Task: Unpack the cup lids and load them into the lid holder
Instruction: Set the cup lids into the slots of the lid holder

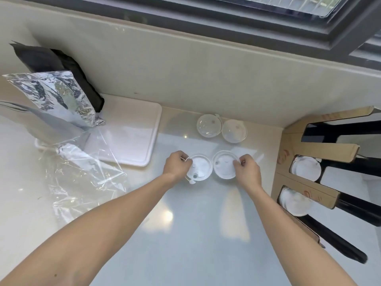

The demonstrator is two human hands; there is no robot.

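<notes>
Head view: left hand [177, 163] fingers pinched on the left edge of the near-left lid [199, 167], right hand [246, 169] fingers pinched on the right edge of the near-right lid [225, 166], both on the counter [185, 234]. Two domed lids [221, 129] sit farther back. Best lift each by its rim, keep it level, then slide into the part-filled lid holder [305, 174] at right.

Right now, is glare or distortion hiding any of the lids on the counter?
Head view: window glare puts bright patches on the counter, clear of the lids; the two domed lids stay readable; wide-angle bending bows the window frame and lid holder; each hand's grip covers part of a flat lid.
</notes>
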